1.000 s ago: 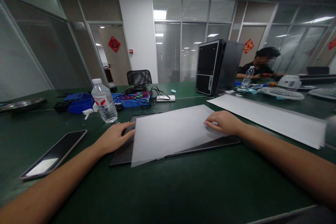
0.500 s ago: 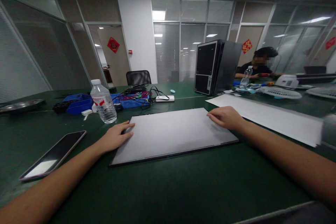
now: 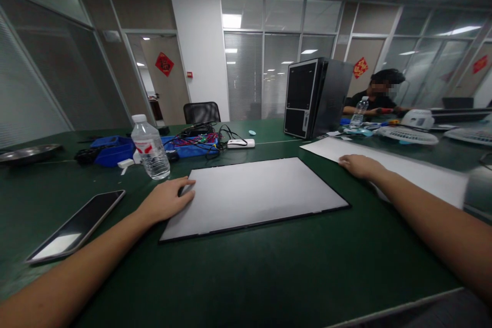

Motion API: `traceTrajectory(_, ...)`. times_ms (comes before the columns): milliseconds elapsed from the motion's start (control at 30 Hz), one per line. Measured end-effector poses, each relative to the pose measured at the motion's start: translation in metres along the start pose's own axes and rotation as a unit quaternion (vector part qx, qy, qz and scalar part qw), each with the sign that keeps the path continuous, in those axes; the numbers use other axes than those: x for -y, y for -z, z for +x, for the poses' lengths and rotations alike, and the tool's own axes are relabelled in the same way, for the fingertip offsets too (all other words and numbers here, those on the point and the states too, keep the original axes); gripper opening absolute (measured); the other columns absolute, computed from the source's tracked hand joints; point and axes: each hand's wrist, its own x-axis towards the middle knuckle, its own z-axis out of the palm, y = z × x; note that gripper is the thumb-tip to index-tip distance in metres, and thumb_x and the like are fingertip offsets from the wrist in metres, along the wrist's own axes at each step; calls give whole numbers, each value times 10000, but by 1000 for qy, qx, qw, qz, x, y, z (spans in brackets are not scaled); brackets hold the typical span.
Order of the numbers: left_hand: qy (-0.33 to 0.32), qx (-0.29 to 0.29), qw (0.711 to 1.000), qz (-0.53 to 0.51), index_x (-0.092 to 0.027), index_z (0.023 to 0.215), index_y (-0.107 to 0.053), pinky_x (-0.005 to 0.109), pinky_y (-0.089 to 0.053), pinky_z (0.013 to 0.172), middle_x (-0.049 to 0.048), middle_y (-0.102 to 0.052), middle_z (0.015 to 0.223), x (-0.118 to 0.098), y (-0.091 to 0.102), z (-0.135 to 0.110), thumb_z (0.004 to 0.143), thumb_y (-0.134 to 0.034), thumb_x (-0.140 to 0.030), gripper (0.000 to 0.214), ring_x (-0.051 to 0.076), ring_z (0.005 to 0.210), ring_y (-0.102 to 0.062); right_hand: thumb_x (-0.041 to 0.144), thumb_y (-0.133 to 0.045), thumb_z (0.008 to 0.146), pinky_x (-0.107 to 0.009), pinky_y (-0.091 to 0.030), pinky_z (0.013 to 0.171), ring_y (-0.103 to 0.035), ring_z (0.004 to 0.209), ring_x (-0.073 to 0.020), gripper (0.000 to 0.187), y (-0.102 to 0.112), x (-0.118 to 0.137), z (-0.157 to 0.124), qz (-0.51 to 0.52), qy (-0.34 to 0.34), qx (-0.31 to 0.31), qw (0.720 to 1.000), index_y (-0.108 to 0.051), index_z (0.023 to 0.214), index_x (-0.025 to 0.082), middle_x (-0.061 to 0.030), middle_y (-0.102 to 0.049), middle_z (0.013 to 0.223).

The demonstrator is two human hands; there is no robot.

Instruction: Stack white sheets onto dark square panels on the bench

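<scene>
1. White panel [image 3: 253,197]: smooth, evenly pale, thinly rimmed in black; flat on the green table [image 3: 269,271], between the hands.
2. Left hand [image 3: 165,201]: fingers spread, thumb and forefinger on the panel's left edge.
3. Right hand [image 3: 361,166]: apart from the panel, at the white sheets [image 3: 418,171]; whether it pinches one cannot be told.
4. Bottle [image 3: 149,147]: red-and-white label, print illegible.

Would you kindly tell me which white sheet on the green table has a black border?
The middle white sheet, with the left hand at its left edge: black edging frames it. The right-side white sheet, beside the right hand, shows none.
</scene>
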Motion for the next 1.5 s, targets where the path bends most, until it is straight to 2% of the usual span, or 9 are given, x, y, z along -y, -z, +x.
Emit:
traceTrajectory(167,10,-8,1000,-3,-190,1433,-707,449,-488,1163,122,-684,1516,-4,2,-1,952,-373,-635,735,346,1362,-664,485,-655,1042,-488,-585,1007,-685,1141,-242,405,3,16,1,-38,-54,13,998,-679,1313,186,-114,-691,1310)
traceTrajectory(300,6,-4,1000,-1,-171,1431,-702,449,-482,1173,130,-685,1511,-6,3,-2,943,-380,-635,746,346,1364,-659,531,-623,1042,-470,-583,967,-701,1073,-236,412,8,33,-7,-43,-48,-17,998,-714,1239,182,-117,-728,1220)
traceTrajectory(400,0,-7,1000,-1,-173,1432,-701,444,-472,1188,127,-673,1528,-4,2,-2,947,-382,-647,749,343,1386,-646,478,-515,1061,-466,-564,873,-724,1001,-295,409,15,46,-15,-37,-24,-50,998,-747,1189,166,-188,-755,1143)
traceTrajectory(567,-7,-12,1000,2,-166,1417,-709,437,-468,1196,127,-680,1519,-2,-1,-1,938,-392,-623,734,336,1389,-646,411,-461,1028,-423,-518,812,-723,922,-311,401,29,74,-29,-1,114,-71,991,-731,1209,177,-187,-777,1056)
traceTrajectory(733,-13,-20,1000,-7,-176,1408,-716,457,-461,1203,133,-690,1505,1,-3,0,952,-413,-610,698,340,1377,-654,425,-543,1013,-411,-524,947,-719,1038,-275,330,34,115,-48,64,317,-31,946,-762,1165,231,-107,-790,1143)
traceTrajectory(1000,-8,-16,1000,-8,-154,1417,-710,473,-454,1210,144,-678,1517,-2,-1,-1,956,-405,-600,711,355,1386,-647,532,-538,1050,-421,-523,1045,-711,1148,-245,414,43,164,-79,133,458,-6,879,-774,1251,258,-83,-774,1270)
traceTrajectory(1100,-9,-23,1000,-10,-161,1406,-719,470,-468,1197,138,-692,1500,-2,-1,-1,952,-418,-605,702,355,1370,-658,508,-481,1080,-439,-515,1069,-704,1173,-247,436,44,165,-78,142,453,-17,880,-768,1277,245,-85,-772,1281)
traceTrajectory(1333,-9,-21,1000,-11,-189,1404,-718,453,-470,1190,129,-691,1505,1,-3,0,953,-436,-599,671,340,1368,-658,473,-474,1067,-529,-543,990,-730,1071,-324,460,34,134,-55,116,334,-52,934,-814,1139,171,-157,-796,1178)
traceTrajectory(1500,-6,-11,1000,0,-160,1418,-706,456,-474,1190,134,-691,1502,-3,-1,-1,953,-395,-594,708,342,1358,-666,478,-494,1052,-515,-558,1003,-739,1096,-318,455,35,128,-55,124,337,-22,933,-817,1151,173,-132,-799,1198)
